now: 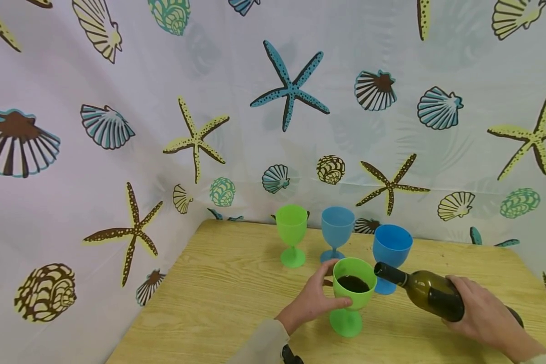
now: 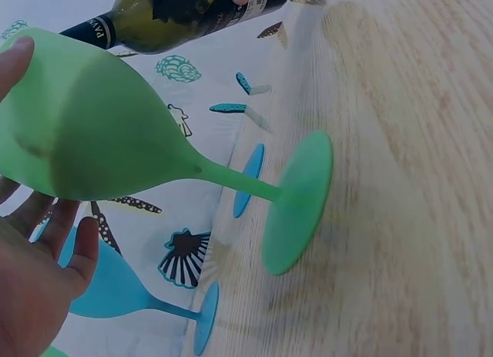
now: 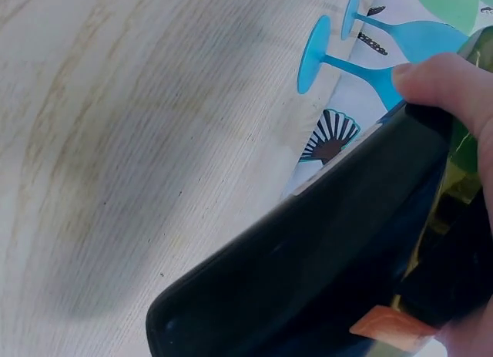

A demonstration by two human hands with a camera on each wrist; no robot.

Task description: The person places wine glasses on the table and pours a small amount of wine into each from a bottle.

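Note:
In the head view my left hand [image 1: 313, 299] holds a green goblet [image 1: 356, 302] by its bowl, thumb at the front and fingers behind. Dark liquid [image 1: 353, 284] fills part of that bowl. The goblet's foot [image 2: 299, 203] meets the wooden table in the left wrist view. My right hand [image 1: 481, 309] grips a dark wine bottle [image 1: 422, 289] round its body. The bottle is tilted, its mouth pointing left, right by the goblet's rim; no stream of liquid shows. Up close in the right wrist view, the bottle's base [image 3: 231, 295] hangs over the tabletop.
Behind the held goblet stand another green goblet [image 1: 292, 227], a light blue goblet [image 1: 337, 227] and a darker blue goblet [image 1: 392, 245], partly hidden by the bottle. A curtain [image 1: 236, 146] printed with shells and starfish borders the wooden table [image 1: 200, 303] at back and sides.

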